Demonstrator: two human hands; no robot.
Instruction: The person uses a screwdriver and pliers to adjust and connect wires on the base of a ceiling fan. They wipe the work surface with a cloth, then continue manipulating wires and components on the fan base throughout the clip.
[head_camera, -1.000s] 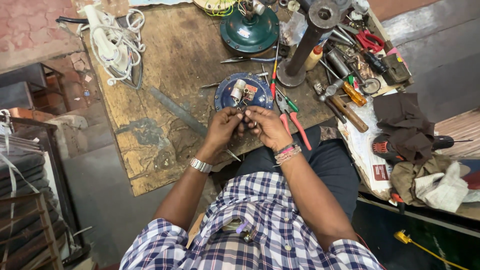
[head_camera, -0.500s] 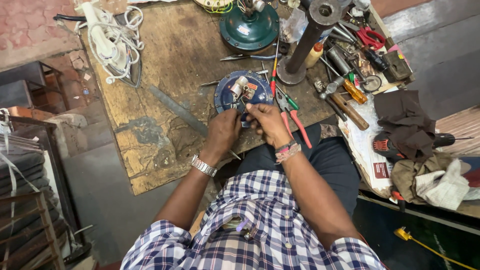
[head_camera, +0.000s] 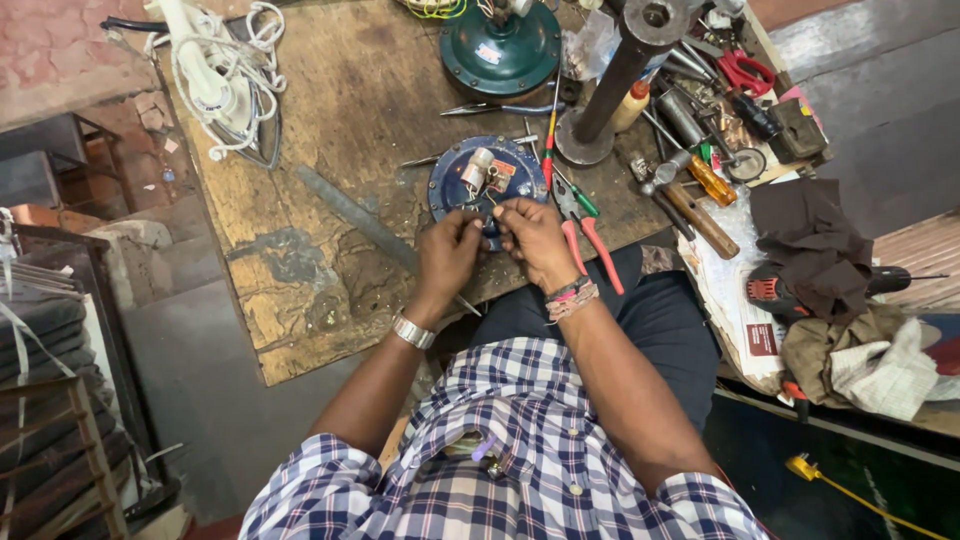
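Both hands meet at the near edge of the round blue metal motor plate (head_camera: 487, 178), which lies flat on the worn wooden desk (head_camera: 330, 120), close to its front edge.

Left hand (head_camera: 447, 252): fingers curled narrow, tips pinched on something small at the plate's rim. The item itself is hidden; cannot tell what it is. Silver metal wristband (head_camera: 413, 332) on this wrist.

Right hand (head_camera: 535, 240): fingers likewise bent in tight, tips touching the left hand's tips over the plate edge. Whether they grip a wire or part cannot be told. Pink and red thread bracelets (head_camera: 571, 297) on this wrist.

On the plate: a small pale cylinder and thin wires.

Just right of the right hand: red-handled pliers (head_camera: 590, 235), lying flat, touching neither hand.

Behind the plate: dark green round metal fan base (head_camera: 500, 50) and a grey steel pipe stand (head_camera: 615, 80).

Far left corner: white electric iron with coiled white cord (head_camera: 225, 70).
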